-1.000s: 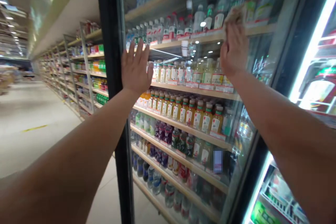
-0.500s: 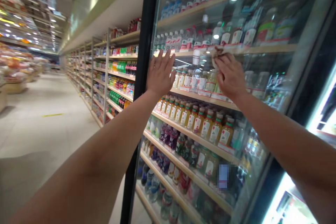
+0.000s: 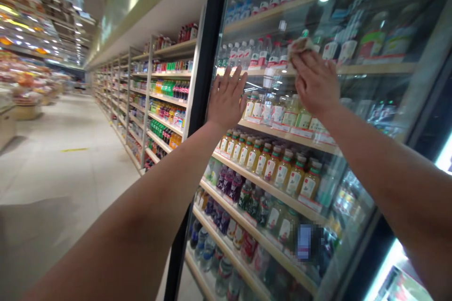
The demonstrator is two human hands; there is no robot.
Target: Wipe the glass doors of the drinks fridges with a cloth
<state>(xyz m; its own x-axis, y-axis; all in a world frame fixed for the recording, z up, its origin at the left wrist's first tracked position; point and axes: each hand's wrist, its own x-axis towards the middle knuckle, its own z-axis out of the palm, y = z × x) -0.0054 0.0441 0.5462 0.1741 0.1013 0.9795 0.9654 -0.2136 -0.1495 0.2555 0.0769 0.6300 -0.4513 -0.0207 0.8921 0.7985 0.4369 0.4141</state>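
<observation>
My left hand (image 3: 228, 96) lies flat with fingers spread against the glass door (image 3: 261, 82), close to its black frame edge (image 3: 203, 75). On the same pane, farther right and a little higher, my right hand (image 3: 316, 80) presses a crumpled brownish cloth (image 3: 300, 46) to the glass. The cloth sticks out beyond the fingertips; the part under the fingers is hidden. Behind the pane, shelves carry rows of bottles, among them yellow juice bottles (image 3: 282, 171) with green and dark caps. Ceiling lights reflect in the glass.
To the left, open shelves (image 3: 165, 89) of drinks run along the aisle. The pale tiled floor (image 3: 77, 174) carries a yellow strip (image 3: 74, 150). Stacked goods (image 3: 28, 87) stand at the far left. A brightly lit cabinet (image 3: 391, 273) shows at the lower right.
My right hand has moved the cloth upward over the glass. My left hand stays flat near the frame edge. The whole view has shifted slightly.
</observation>
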